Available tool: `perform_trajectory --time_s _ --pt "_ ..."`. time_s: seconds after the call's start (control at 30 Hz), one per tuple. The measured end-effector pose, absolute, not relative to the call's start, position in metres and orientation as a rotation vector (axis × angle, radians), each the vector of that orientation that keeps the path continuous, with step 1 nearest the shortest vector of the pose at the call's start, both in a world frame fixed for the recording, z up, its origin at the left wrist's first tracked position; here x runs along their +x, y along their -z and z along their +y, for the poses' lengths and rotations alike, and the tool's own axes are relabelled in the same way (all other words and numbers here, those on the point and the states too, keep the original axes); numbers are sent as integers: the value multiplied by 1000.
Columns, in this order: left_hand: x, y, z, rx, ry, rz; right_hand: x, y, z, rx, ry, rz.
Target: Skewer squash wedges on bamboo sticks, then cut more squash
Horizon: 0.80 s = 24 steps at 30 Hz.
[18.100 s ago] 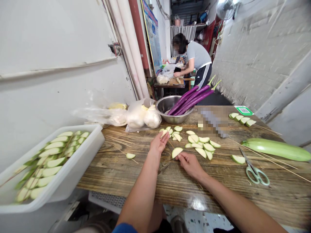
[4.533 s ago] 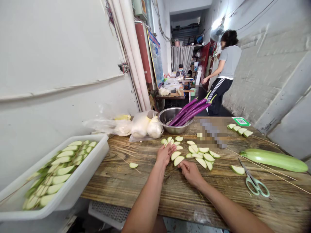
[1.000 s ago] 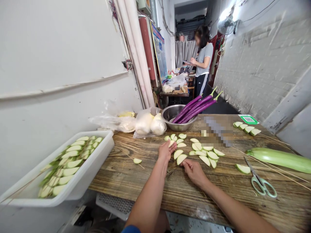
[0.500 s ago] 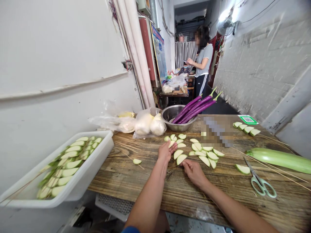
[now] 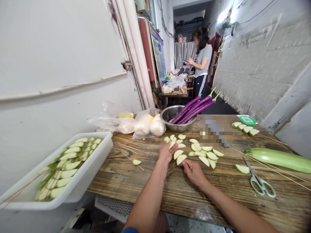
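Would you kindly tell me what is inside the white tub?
The tub holds overlapping slices and thin sticks. Some of its floor shows at left; whatever lies beneath the slices is covered and cannot be seen.

The long, pale green gourd (image 5: 279, 159) runs out past the right edge; the rectangular white plastic tub (image 5: 93, 166) is clipped at the left. Coarse pixels blur a long grey object (image 5: 215, 129) on the brown wooden table (image 5: 213, 197). Whether the bare right hand (image 5: 193, 171) grips anything cannot be told.
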<state>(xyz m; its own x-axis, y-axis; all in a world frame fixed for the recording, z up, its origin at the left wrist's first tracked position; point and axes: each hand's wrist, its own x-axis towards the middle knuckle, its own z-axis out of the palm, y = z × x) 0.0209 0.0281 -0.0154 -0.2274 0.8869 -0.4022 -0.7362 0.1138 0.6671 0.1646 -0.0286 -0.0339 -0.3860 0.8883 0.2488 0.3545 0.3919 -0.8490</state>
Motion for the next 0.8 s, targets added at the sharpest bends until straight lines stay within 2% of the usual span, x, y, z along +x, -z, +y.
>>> perform_trajectory --time_s 0.8 --pt "32 10 22 380 -1421 920 166 30 -25 -1111 -944 -1832"
